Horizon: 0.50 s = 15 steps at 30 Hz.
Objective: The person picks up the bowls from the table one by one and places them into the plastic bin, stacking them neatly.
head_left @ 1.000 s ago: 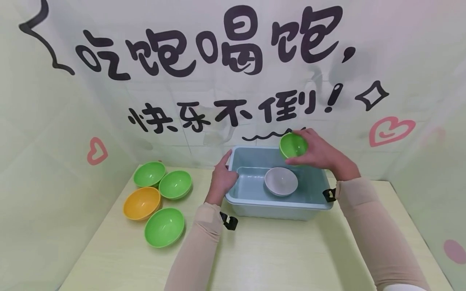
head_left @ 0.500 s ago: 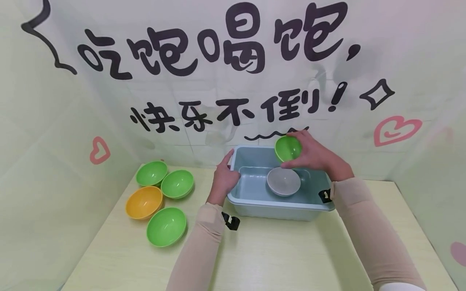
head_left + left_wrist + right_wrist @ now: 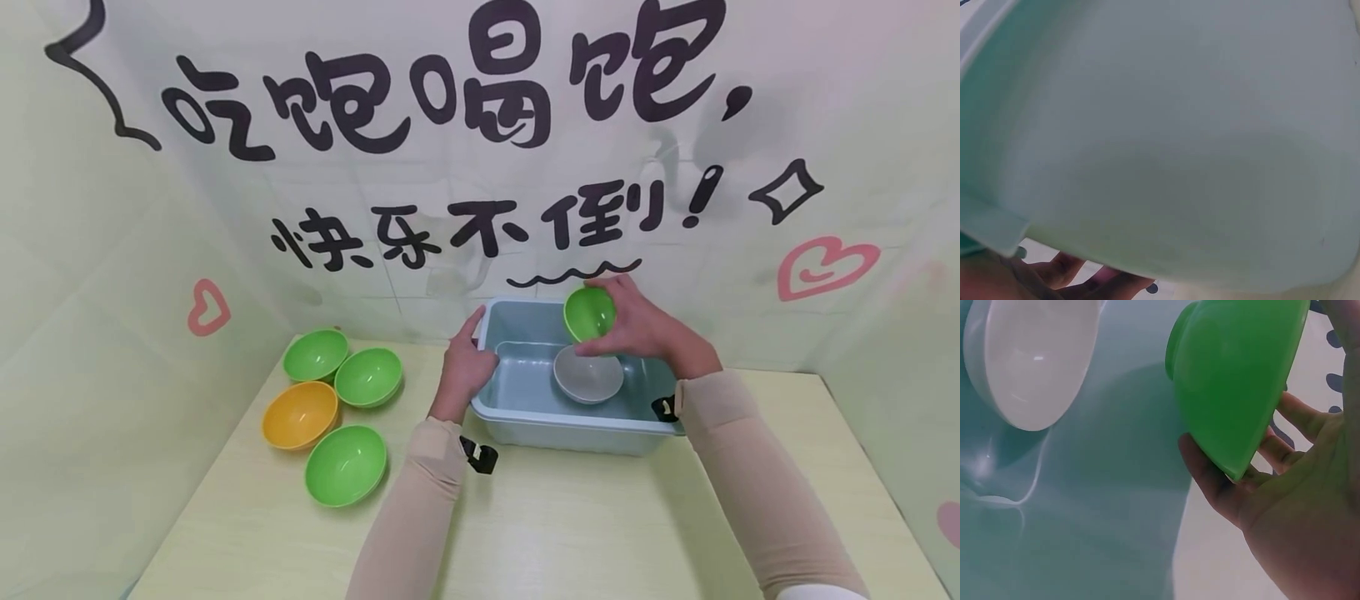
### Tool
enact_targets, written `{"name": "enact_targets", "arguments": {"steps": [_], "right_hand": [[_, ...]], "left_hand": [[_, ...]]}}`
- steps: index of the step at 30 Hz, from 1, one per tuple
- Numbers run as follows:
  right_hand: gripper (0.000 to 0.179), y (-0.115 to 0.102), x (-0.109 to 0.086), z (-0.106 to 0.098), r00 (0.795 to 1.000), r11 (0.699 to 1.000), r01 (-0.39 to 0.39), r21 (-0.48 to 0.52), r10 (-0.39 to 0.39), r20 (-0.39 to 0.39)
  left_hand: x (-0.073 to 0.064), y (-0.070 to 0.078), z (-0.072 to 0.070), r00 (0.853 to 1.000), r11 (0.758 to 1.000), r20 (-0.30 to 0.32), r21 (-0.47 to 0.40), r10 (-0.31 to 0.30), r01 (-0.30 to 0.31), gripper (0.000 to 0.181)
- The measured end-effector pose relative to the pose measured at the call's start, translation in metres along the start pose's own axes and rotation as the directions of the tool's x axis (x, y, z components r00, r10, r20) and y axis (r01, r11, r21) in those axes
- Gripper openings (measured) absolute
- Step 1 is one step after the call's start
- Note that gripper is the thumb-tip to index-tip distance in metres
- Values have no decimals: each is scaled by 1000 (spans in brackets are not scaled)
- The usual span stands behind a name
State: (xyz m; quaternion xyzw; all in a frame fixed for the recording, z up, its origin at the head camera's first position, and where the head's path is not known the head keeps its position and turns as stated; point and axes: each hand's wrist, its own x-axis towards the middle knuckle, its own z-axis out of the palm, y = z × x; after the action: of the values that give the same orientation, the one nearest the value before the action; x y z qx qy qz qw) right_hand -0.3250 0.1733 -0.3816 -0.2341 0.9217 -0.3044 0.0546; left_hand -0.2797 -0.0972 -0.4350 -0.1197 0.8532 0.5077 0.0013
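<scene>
My right hand [image 3: 645, 322] grips a small green bowl [image 3: 588, 314] by its rim, tilted on its side, over the back part of a light blue basin [image 3: 562, 433]. Thumb and fingers span the rim in the right wrist view, where the bowl's green underside [image 3: 1235, 375] and foot ring show. Inside the basin a pale grey-white bowl [image 3: 588, 379] stands upright, just below and in front of the green one. My left hand [image 3: 465, 367] holds the basin's left rim, its fingers partly hidden there. The basin's outer wall [image 3: 1179, 144] fills most of the left wrist view.
Left of the basin, three green bowls, at the back [image 3: 315, 355], middle [image 3: 369, 377] and front [image 3: 346, 466], stand with an orange bowl [image 3: 300, 415] on the pale table [image 3: 570, 533]. A printed wall covering [image 3: 420, 175] rises behind the basin.
My right hand has brought the green bowl slightly left and lower, over the basin and nearer the pale bowl. The left hand keeps its hold on the rim. The head view has shifted slightly.
</scene>
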Motion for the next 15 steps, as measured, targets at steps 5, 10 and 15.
{"name": "enact_targets", "arguments": {"steps": [5,10,15], "right_hand": [[107,5,0,4,1000,1000,-9,-11,9,11],[107,7,-1,6,1000,999,-22,-29,22,17],[107,8,-1,9,999,999,-33,-33,34,32]], "left_hand": [[0,0,1,1000,1000,-7,8,2,-2,85],[0,1,1,1000,1000,-8,15,0,0,85],[0,2,1,1000,1000,-8,19,-3,4,85]]}}
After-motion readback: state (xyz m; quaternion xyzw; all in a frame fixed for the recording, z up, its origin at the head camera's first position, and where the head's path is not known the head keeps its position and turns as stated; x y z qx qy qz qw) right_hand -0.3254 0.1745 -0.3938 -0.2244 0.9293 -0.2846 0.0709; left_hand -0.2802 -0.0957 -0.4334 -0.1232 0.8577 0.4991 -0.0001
